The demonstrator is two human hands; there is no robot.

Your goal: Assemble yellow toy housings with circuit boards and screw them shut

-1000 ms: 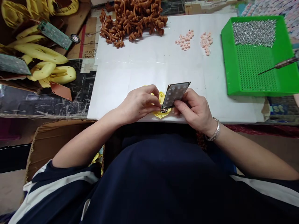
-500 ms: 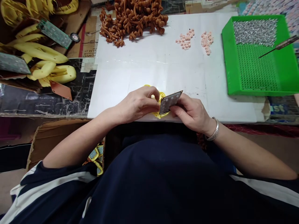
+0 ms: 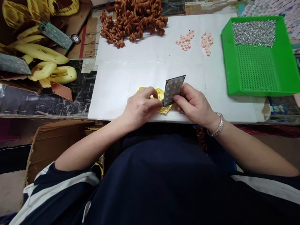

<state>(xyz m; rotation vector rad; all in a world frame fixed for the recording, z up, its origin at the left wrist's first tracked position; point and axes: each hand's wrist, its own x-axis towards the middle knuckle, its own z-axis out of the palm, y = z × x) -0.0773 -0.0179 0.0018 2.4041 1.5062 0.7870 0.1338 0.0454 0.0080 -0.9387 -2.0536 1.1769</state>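
Note:
My right hand [image 3: 195, 104] grips a dark circuit board [image 3: 173, 89] with pale round pads by its right edge. The board is tilted up on edge above a yellow plastic shell [image 3: 161, 93] lying on the white table sheet. My left hand [image 3: 144, 106] is closed, thumb and fingertips pinched at the lower left corner of the board, over the shell. Whatever sits between those fingertips is too small to name. Part of the shell is hidden beneath my left hand.
Brown plastic parts [image 3: 138, 22] are heaped at the back. Two small piles of pink pieces [image 3: 186, 42] lie right of them. A green basket [image 3: 257, 90] holds many metal screws [image 3: 254, 32]. Yellow shells [image 3: 42, 53] and a green circuit board [image 3: 56, 35] lie at left.
The circuit board has been raised and turned more upright, with my right hand slightly higher. My left hand has shifted a little right. The screwdriver over the basket is out of view.

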